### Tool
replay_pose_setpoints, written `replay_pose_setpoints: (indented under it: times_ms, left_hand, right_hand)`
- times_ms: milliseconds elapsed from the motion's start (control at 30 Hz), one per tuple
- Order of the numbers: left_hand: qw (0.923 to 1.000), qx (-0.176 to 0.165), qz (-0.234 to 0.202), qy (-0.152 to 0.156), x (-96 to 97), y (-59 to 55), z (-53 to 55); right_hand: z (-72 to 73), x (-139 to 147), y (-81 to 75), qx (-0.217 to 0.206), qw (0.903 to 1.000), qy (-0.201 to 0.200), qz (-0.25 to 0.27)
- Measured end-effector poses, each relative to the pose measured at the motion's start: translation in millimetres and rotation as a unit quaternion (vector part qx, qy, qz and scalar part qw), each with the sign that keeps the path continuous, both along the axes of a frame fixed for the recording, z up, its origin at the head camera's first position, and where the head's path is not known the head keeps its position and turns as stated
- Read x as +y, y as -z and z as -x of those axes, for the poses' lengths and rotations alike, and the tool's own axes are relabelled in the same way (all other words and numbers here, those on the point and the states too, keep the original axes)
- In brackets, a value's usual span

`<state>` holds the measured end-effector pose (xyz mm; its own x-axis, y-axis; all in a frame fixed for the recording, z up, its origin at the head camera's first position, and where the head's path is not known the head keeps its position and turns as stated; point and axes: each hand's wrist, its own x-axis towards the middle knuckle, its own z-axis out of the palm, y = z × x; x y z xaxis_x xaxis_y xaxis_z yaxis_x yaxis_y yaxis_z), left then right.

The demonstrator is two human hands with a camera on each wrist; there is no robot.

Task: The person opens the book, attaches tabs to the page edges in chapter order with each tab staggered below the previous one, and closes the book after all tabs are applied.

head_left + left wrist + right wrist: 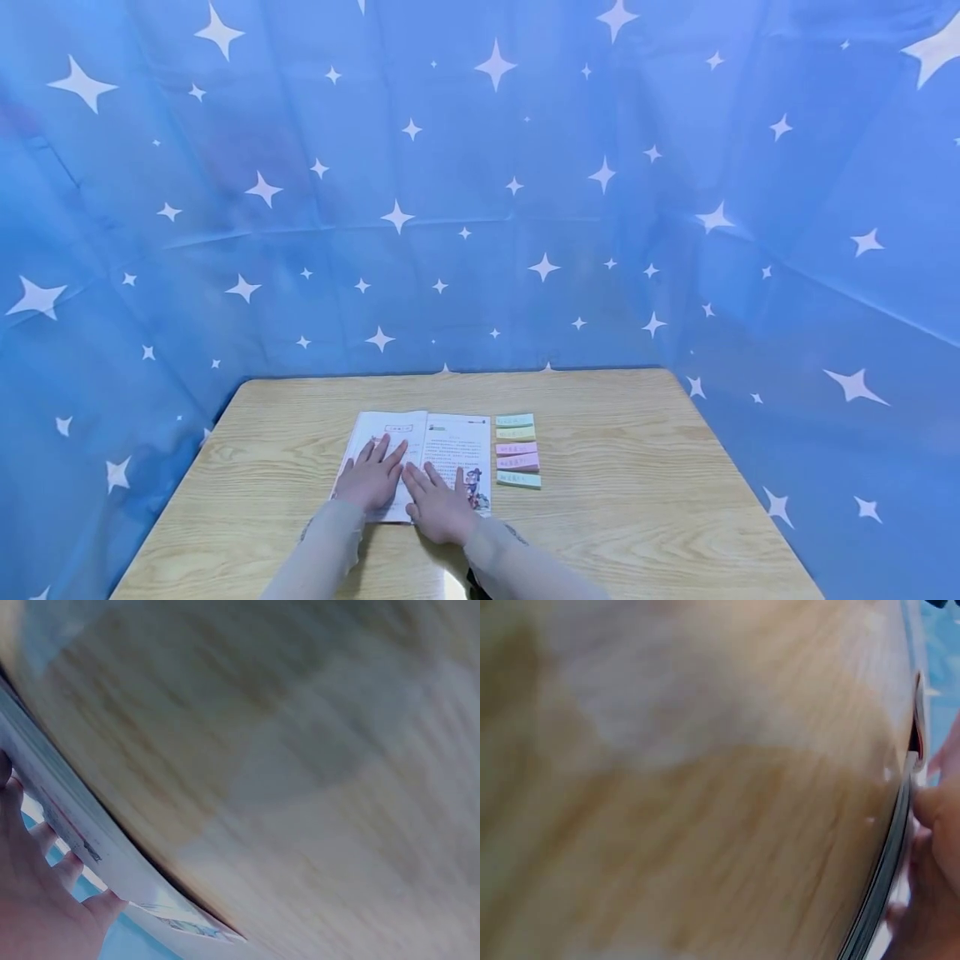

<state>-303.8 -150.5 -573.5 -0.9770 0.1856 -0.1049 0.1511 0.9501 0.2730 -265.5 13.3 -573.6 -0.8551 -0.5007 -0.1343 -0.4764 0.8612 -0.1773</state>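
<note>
An open book (457, 442) lies on the wooden table, with printed text and a small cartoon figure on its right page. My left hand (369, 479) rests on the left page, its fingers spread and pointing up the page. My right hand (441, 507) lies across the lower middle of the book near the spine, fingers extended to the upper left. In the left wrist view the left hand (45, 877) touches the page along the book's edge. From the right wrist, the right hand (934, 862) shows beside the book's page edges (881, 892).
Right of the book, several sticky-note strips (517, 450) in green, yellow and pink with handwriting lie in a column. The wooden table (637, 500) reaches back to a blue curtain (450, 167) with white stars, which also hangs on both sides.
</note>
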Motion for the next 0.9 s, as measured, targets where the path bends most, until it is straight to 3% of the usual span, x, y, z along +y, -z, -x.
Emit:
replay_pose_setpoints:
  times_ms: [300, 500, 733, 900]
  left_hand:
    - [1.0, -0.007, -0.002, -0.003, 0.4, 2.2, 0.3]
    - [0.9999, -0.004, -0.01, -0.006, -0.9, 0.9, -2.2]
    - [0.9998, -0.009, -0.017, -0.005, -1.2, -2.2, -2.5]
    - [0.9999, -0.009, -0.012, -0.007, -0.5, 1.8, -1.1]
  right_hand:
    - [-15.0, 12.8, 1.5, -0.011, 0.9978, -0.065, -0.001]
    - [-25.0, 19.3, 3.5, 0.009, 0.995, -0.097, -0.021]
    - [-30.7, 23.7, 7.8, 0.017, 0.9918, -0.119, -0.043]
    - [-37.9, 26.1, 1.4, 0.017, 0.9904, -0.124, -0.059]
